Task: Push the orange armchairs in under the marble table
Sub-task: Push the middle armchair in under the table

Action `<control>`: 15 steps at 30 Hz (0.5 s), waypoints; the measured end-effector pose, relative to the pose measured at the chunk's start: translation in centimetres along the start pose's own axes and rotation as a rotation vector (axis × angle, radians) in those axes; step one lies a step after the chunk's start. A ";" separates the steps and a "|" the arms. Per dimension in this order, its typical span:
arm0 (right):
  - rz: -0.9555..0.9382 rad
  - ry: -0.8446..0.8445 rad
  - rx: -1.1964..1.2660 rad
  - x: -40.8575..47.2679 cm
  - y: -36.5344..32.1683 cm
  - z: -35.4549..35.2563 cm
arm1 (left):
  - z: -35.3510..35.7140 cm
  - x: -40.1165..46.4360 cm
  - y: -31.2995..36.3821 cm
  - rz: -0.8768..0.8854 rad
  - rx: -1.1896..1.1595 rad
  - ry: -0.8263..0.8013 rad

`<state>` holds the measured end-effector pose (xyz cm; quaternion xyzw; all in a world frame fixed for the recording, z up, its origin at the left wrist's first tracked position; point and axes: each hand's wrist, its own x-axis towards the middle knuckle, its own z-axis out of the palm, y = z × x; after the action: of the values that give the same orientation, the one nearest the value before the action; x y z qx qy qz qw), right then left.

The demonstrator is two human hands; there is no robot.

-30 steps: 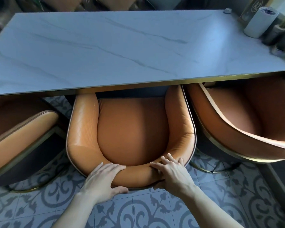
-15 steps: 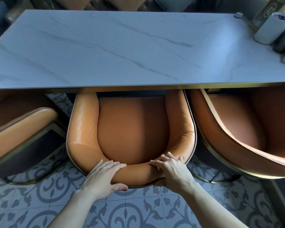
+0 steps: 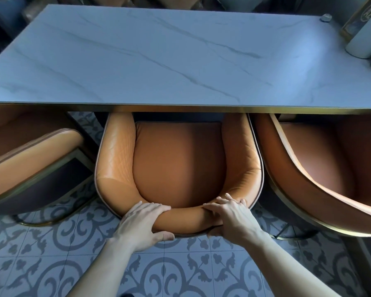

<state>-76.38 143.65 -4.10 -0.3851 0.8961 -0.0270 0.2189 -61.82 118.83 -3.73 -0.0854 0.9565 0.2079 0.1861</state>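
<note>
Both hands clasp the backrest of the middle armchair (image 3: 178, 168): left hand (image 3: 141, 224), right hand (image 3: 229, 217); since a second ago it has slid slightly further under the marble bench (image 3: 159, 61); seat front hidden; push probably nearly finished.

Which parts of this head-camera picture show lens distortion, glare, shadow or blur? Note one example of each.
Head view: wide-angle distortion bows the marble table edge and stretches the right armchair; soft bluish glare on the tabletop's right side; deep shadow beneath the table over the middle armchair front; the white roll and the dark thing at the far-right edge look smeared; both hands, left and right, stay sharp.
</note>
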 end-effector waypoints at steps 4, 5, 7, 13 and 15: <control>0.017 -0.004 -0.005 -0.8 0.1 0.0 | 0.4 0.0 0.2 0.006 -0.006 -0.025; 0.023 -0.004 -0.006 -0.8 0.0 -0.1 | 0.4 0.1 0.1 0.003 -0.001 -0.031; 0.044 -0.027 -0.014 -0.8 -0.3 -0.4 | 0.4 0.3 -0.1 -0.001 0.011 -0.051; 0.061 -0.004 -0.001 -1.6 -0.5 0.6 | 0.8 -0.6 1.0 -0.053 0.059 -0.021; 0.065 -0.017 -0.005 -1.9 -0.7 0.7 | 1.1 -1.1 1.5 -0.076 0.069 0.032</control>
<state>-74.42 144.59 -3.87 -0.3568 0.9062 -0.0142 0.2265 -60.80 120.75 -3.67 -0.1187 0.9619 0.1661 0.1817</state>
